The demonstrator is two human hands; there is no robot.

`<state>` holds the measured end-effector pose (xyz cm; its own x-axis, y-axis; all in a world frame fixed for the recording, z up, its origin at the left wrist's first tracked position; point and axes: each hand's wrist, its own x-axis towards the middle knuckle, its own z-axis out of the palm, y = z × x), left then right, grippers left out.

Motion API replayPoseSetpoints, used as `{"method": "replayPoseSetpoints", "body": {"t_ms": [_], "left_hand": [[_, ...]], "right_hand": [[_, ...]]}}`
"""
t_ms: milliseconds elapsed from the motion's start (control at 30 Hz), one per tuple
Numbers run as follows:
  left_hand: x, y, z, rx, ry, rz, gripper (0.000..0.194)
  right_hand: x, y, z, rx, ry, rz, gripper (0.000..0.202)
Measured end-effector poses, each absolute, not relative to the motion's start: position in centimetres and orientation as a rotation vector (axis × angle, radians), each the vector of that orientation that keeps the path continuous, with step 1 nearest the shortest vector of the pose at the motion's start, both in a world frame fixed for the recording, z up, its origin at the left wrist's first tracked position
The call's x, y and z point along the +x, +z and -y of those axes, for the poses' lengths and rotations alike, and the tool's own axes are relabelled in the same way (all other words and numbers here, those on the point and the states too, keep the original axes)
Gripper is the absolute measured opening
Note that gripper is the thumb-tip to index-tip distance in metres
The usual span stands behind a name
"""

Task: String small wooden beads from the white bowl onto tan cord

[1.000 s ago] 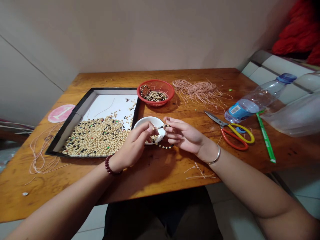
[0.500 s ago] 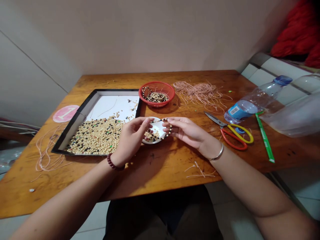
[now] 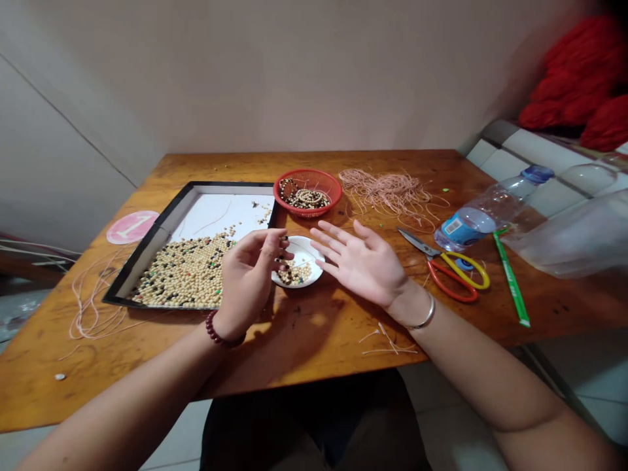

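Left hand [image 3: 249, 278]: grasping beaded strand [image 3: 283, 263] at its fingers, over white bowl [image 3: 303, 248] | right hand [image 3: 364, 267]: released, spread

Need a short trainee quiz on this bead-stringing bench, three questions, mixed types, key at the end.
1. True or false: the right hand is open, palm in view, holding nothing.

2. Multiple choice: at the back of the table, what sits between the black-edged tray and the pile of pink string?
A. A plastic bottle
B. A red basket
C. A green strip

3. Fill in the blank: the round pink card left of the tray shows the number ____.

Key: 1. True. 2. B. 3. 1.
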<state>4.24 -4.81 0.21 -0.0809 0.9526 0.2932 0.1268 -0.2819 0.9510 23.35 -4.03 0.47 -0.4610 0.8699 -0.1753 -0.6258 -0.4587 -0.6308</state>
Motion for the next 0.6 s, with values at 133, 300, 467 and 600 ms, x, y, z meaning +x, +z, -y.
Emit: {"method": "replayPoseSetpoints", "body": {"t_ms": [133, 300, 467, 600], "left_hand": [[3.8, 0.2, 5.0, 1.582, 1.406, -1.198, 0.037], [3.5, -0.2, 5.3, 2.454, 1.062, -0.715, 0.041], [3.7, -1.2, 5.5, 2.927, 0.867, -0.681, 0.052], [3.9, -2.1, 6.0, 2.701, 1.341, -0.854, 0.040]], "right_hand": [[23.1, 0.7, 4.7, -0.542, 2.138, 0.579, 0.053], [22.5, -0.4, 5.2, -0.457, 2.369, 0.423, 0.062], [22.3, -1.1, 5.1, -0.403, 2.388, 0.294, 0.064], [22.2, -0.6, 5.2, -0.451, 2.371, 0.388, 0.061]]}}
